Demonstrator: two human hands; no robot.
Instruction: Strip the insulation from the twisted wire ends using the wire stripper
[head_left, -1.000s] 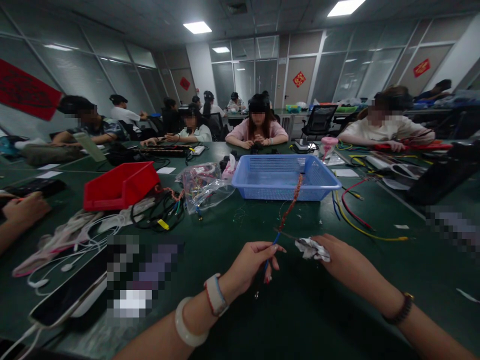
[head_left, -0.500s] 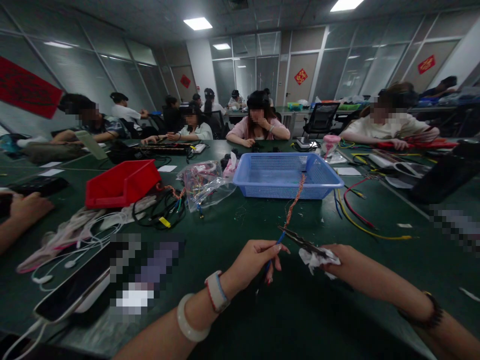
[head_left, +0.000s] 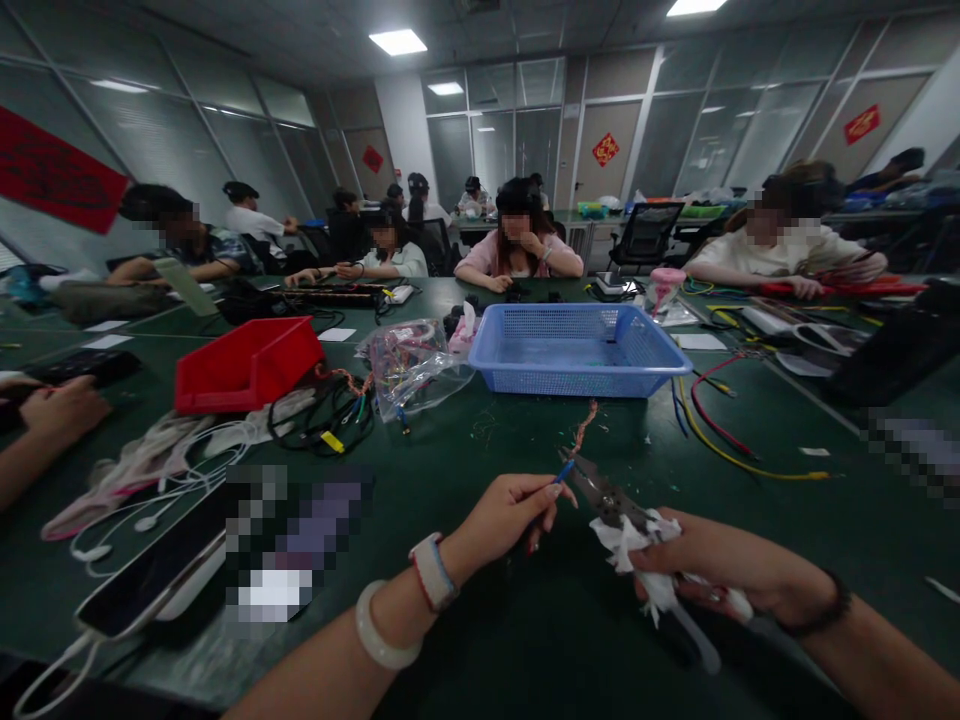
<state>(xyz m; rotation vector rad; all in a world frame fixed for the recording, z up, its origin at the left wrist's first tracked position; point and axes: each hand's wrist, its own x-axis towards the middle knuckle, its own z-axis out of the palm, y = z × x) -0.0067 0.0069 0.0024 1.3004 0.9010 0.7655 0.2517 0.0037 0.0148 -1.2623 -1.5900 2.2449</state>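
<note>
My left hand point(head_left: 521, 505) is closed on a thin blue wire point(head_left: 564, 472), pinched between thumb and fingers. A twisted copper strand point(head_left: 584, 428) rises from the wire's far end toward the blue basket. In my right hand point(head_left: 697, 560) is a pair of wire strippers point(head_left: 611, 500), flat and dark, with holes in the blades. Crumpled white tissue point(head_left: 626, 540) is wrapped around its grip, and a pale handle end sticks out below. The tool's tips are beside the end of the blue wire; I cannot tell whether the jaws touch it.
Ahead stands a blue basket point(head_left: 577, 380). Left of it are a clear plastic bag point(head_left: 412, 370) of wires, a red bin point(head_left: 244, 365) and black cables. A phone point(head_left: 169, 560) with white earphones lies at left. Loose coloured wires point(head_left: 720, 450) lie right. Several people sit around.
The copper strand, which reached up over the basket's edge, now ends in front of the basket. My right hand has turned and shifted slightly down, showing the tool's blades and handle.
</note>
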